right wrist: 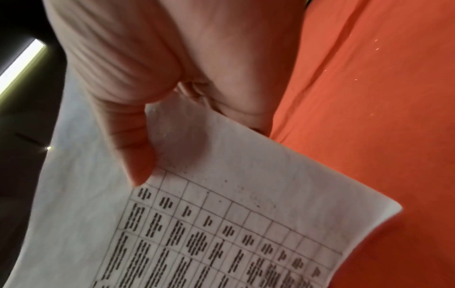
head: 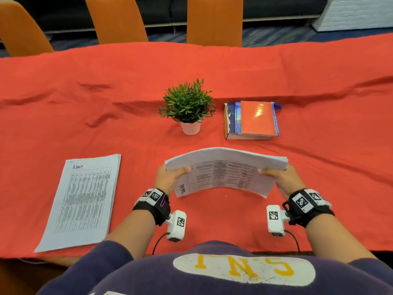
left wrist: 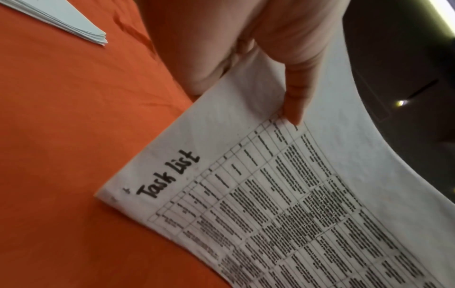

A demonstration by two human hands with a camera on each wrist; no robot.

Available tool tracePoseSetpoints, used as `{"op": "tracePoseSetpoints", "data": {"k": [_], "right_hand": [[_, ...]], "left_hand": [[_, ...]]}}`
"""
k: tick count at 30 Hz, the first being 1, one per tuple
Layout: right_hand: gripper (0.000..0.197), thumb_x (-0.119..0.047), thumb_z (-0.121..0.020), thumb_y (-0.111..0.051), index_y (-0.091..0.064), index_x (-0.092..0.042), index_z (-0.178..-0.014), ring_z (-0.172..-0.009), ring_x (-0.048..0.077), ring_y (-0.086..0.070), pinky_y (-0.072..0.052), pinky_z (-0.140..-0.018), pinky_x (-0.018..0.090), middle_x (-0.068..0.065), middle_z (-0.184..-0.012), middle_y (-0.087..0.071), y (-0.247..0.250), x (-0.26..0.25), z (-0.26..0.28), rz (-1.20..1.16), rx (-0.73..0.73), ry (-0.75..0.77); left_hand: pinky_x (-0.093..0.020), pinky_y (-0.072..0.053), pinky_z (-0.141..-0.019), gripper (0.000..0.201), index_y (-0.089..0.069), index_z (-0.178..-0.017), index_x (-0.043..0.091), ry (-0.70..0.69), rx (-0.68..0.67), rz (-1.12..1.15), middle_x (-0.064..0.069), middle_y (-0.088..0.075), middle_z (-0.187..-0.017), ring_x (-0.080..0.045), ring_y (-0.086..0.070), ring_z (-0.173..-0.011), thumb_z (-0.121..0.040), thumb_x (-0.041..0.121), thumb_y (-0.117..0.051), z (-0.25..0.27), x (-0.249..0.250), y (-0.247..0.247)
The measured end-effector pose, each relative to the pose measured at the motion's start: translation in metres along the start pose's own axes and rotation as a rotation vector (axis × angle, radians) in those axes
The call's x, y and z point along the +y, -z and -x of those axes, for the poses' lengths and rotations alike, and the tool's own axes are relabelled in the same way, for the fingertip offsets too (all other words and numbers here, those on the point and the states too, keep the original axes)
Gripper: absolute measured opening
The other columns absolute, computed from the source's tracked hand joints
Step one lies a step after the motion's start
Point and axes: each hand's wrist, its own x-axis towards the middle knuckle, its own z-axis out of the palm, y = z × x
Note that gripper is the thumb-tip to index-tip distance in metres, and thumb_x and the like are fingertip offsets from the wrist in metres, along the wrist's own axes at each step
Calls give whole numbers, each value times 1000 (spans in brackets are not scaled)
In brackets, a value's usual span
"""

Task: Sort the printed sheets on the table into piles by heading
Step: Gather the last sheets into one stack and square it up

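Note:
A thick stack of printed sheets (head: 225, 169) is held above the red tablecloth, bowed upward in the middle. Its top sheet reads "Task list" (left wrist: 169, 175) over a printed table. My left hand (head: 170, 177) grips the stack's left edge, thumb on top (left wrist: 298, 97). My right hand (head: 285, 179) grips the right edge, its thumb (right wrist: 133, 148) pressed on the top sheet (right wrist: 246, 204). A second pile of sheets (head: 83, 199), headed "Admin", lies flat on the cloth to the left, near the front edge; its corner (left wrist: 74, 21) shows in the left wrist view.
A small potted plant (head: 188, 107) stands mid-table behind the held stack. A pile of books (head: 252, 120) with a red cover on top lies to its right. Orange chairs (head: 214, 20) line the far side. The red cloth (head: 63, 103) is wrinkled.

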Motion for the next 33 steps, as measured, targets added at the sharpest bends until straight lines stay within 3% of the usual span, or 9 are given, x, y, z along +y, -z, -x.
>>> {"op": "tracePoseSetpoints", "data": {"k": [2,7,9,12,17,20,23,29,33], "right_hand": [[81,-36,-22,-95,-71,-10,-94,-94,28,-66,-50,-95,46,15,-101,-72,1,8,2,36,-1,-34],[42,5,-68,-77,-64,-12,-104,-104,31,-63,-46,-101,50,10,-105,-68,3,-3,6,200,99,-39],[64,0,-69,-79,-52,-16,-125,-118,24,-54,-42,-103,39,4,-122,-58,2,-23,5,358,191,84],[86,-16,-67,-84,-39,-23,-139,-132,16,-37,-29,-111,35,-1,-141,-43,-17,-57,8,652,191,345],[43,-33,-72,-77,-63,-36,-113,-118,10,-53,-28,-102,36,-14,-115,-65,-78,-81,12,1157,-103,509],[6,-15,-80,-68,-71,-20,-82,-76,18,-63,-49,-78,37,0,-73,-69,-83,-85,8,991,-189,425],[20,-8,-80,-72,-64,-19,-66,-56,5,-46,-37,-56,27,-10,-56,-55,-66,-87,7,715,-170,329],[24,-8,-74,-76,-71,-16,-96,-93,18,-69,-51,-90,35,-3,-95,-74,-55,-66,9,221,-83,188],[22,-7,-78,-73,-70,-18,-96,-92,10,-70,-52,-87,31,-9,-93,-76,-69,-44,14,99,-67,191]], "left_hand": [[-29,-52,-78,34,-67,-105,12,31,-9,-46,-4,-72,-100,-22,-67,-95,-74,9,-79,1,-8,-1],[-22,-53,-71,30,-66,-107,8,-26,12,-122,-7,-70,-97,-23,-66,-89,-78,8,-75,8,1,-9],[-15,-53,-64,28,-66,-106,9,-100,-12,-177,-6,-70,-94,-14,-65,-81,-79,6,-73,7,17,-10],[-33,-55,-77,23,-68,-91,24,-247,-101,-267,-5,-71,-90,-16,-65,-80,-76,7,-73,7,45,-14],[-35,-46,-66,10,-69,-81,18,-489,-246,-539,-9,-69,-80,-14,-55,-72,-75,10,-70,16,88,-34],[-29,-36,-57,6,-63,-72,11,-513,-279,-489,1,-55,-63,-10,-44,-60,-73,10,-69,16,97,-33],[-24,-41,-55,14,-62,-71,15,-480,-200,-373,-1,-61,-66,-10,-51,-58,-74,8,-74,10,99,-13],[-32,-51,-81,17,-66,-96,15,-280,-136,-24,-3,-72,-97,-13,-68,-87,-83,5,-69,5,69,-11],[-27,-52,-88,18,-60,-112,15,-384,-32,-28,1,-69,-109,-9,-66,-100,-94,11,-57,13,60,-39]]}}
